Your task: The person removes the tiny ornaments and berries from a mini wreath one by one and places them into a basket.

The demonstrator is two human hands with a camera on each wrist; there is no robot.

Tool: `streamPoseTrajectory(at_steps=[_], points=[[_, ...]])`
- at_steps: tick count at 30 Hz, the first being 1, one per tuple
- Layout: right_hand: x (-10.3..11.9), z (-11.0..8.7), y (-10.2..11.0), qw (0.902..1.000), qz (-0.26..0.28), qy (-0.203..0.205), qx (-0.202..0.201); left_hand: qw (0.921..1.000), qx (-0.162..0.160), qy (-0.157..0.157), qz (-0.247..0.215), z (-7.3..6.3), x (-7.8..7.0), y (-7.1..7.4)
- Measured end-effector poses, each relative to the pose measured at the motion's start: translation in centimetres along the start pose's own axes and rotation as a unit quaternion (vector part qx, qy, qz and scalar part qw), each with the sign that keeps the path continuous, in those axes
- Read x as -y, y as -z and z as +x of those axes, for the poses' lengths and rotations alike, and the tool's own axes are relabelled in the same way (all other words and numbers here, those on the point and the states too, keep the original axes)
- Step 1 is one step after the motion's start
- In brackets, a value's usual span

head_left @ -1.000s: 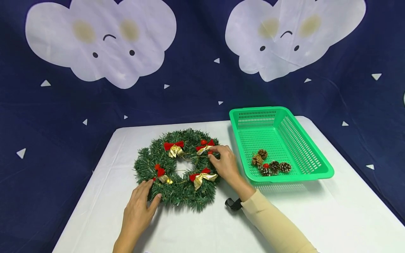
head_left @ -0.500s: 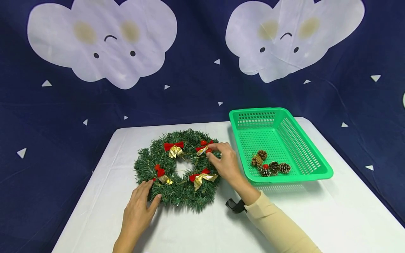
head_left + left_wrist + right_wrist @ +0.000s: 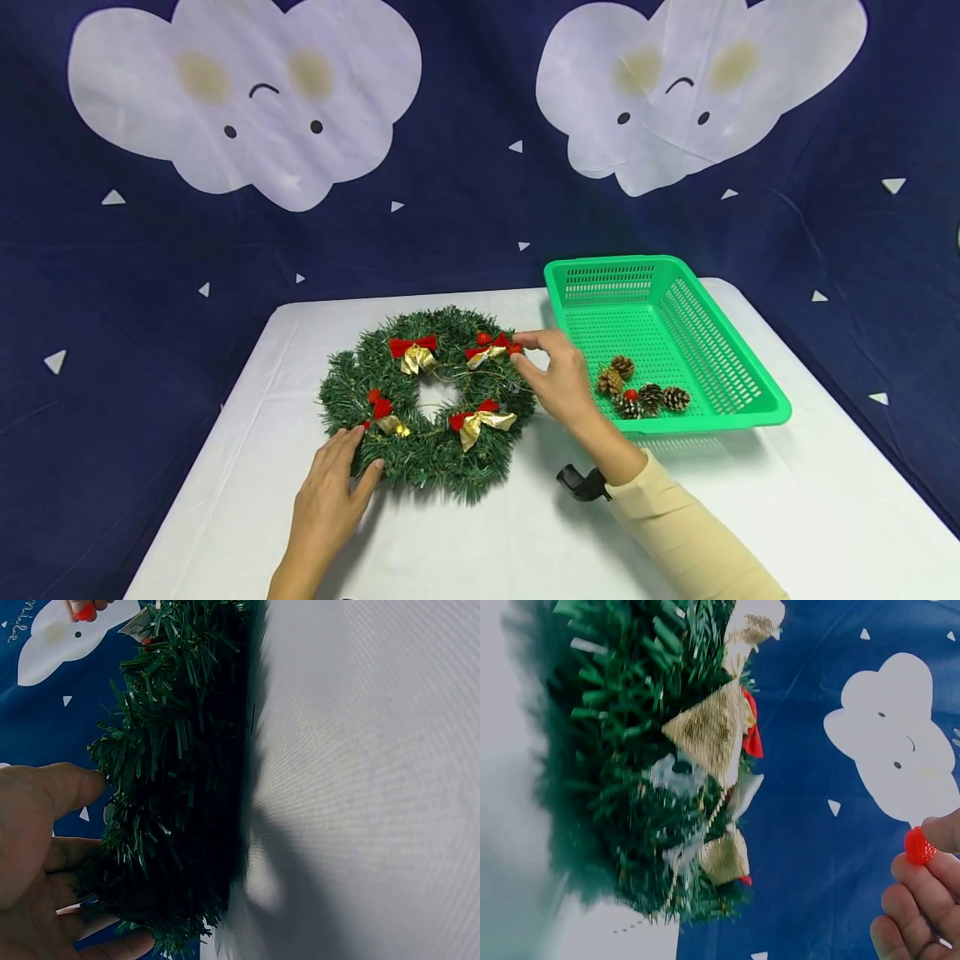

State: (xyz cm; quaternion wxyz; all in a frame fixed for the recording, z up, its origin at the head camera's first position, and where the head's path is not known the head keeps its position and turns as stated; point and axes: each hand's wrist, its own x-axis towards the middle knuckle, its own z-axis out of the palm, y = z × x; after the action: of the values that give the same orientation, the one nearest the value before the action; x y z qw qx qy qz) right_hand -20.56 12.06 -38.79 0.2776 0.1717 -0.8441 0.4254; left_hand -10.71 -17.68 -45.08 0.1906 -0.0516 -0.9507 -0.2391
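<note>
A green tinsel wreath (image 3: 472, 475) lies on the table, decorated with several red-and-gold bows (image 3: 474, 421) and red berries (image 3: 373, 395). My left hand (image 3: 326, 496) rests on its near left edge, thumb apart from the fingers; the left wrist view has the thumb (image 3: 79, 785) at the green needles, with fingertips partly behind them. Between thumb and fingers, my right hand (image 3: 558, 375) pinches a small red textured berry (image 3: 918, 846). It is held at the wreath's right side, beside the upper right bow (image 3: 487, 350). In the right wrist view the berry appears apart from the needles.
A green plastic basket (image 3: 720, 333) stands to the right of the wreath. Several pine cones (image 3: 649, 397) and a red berry (image 3: 631, 395) lie in its near left corner. White cloth covers the table (image 3: 450, 550), and a dark blue cloud-print backdrop (image 3: 465, 225) hangs behind.
My right hand has drawn back to the right from the upper right bow, bringing the red berry with it. The left hand has stayed in place on the wreath.
</note>
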Motion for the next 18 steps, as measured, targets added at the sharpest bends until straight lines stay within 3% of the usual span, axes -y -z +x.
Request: streamPoseTrajectory(at_steps=[18], points=[[-2.0,0.1,4.1,0.9985,-0.048,-0.008,-0.025,1.0,0.0,0.002,0.002,0.1,0.1,-0.2]])
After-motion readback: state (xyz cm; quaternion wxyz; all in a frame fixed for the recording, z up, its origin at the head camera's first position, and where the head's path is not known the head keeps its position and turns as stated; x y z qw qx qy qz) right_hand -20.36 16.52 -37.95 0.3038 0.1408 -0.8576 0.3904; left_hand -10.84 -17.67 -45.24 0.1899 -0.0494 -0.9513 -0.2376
